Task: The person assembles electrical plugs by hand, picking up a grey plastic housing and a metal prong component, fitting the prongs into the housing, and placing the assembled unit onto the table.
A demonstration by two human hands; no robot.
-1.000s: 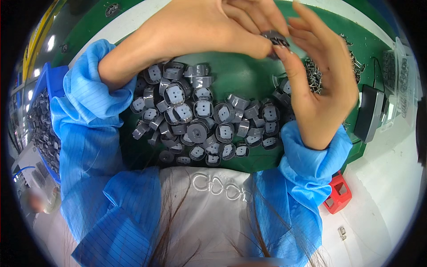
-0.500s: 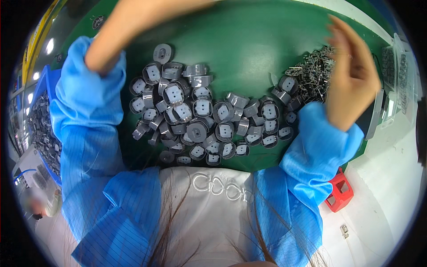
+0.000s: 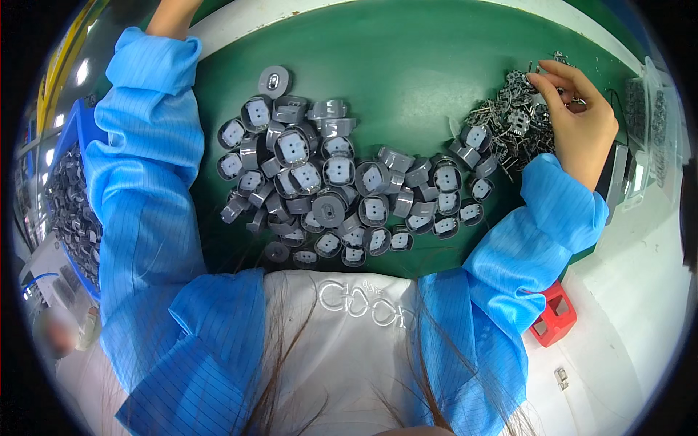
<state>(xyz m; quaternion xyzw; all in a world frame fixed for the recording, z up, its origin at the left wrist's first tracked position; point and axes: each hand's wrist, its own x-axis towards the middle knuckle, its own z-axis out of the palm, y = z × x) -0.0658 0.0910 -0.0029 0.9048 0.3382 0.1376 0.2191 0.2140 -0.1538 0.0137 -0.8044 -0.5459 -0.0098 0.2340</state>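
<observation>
My right hand (image 3: 582, 109) is at the far right of the green table, over a heap of small metal parts (image 3: 518, 120). Its thumb and index finger are pinched together at the heap's edge; what lies between their tips is too small to make out. Of my left arm, the sleeve (image 3: 145, 109) and wrist (image 3: 173, 18) show at the upper left, while the hand itself is past the top edge. Between my arms lies a wide pile of grey rounded plastic housings (image 3: 338, 171), many with pale two-holed faces upward. One housing (image 3: 274, 81) sits at the pile's far end.
A blue bin (image 3: 86, 138) full of dark parts stands left of my arm. Clear plastic trays (image 3: 654, 123) are at the far right. Below the table's right side is a red plastic stool (image 3: 556, 316). A white border (image 3: 247, 20) runs along the table's far edge.
My left arm has swung left from across the far side of the table. The right hand, blurred and raised before, now has its fingertips at the metal parts.
</observation>
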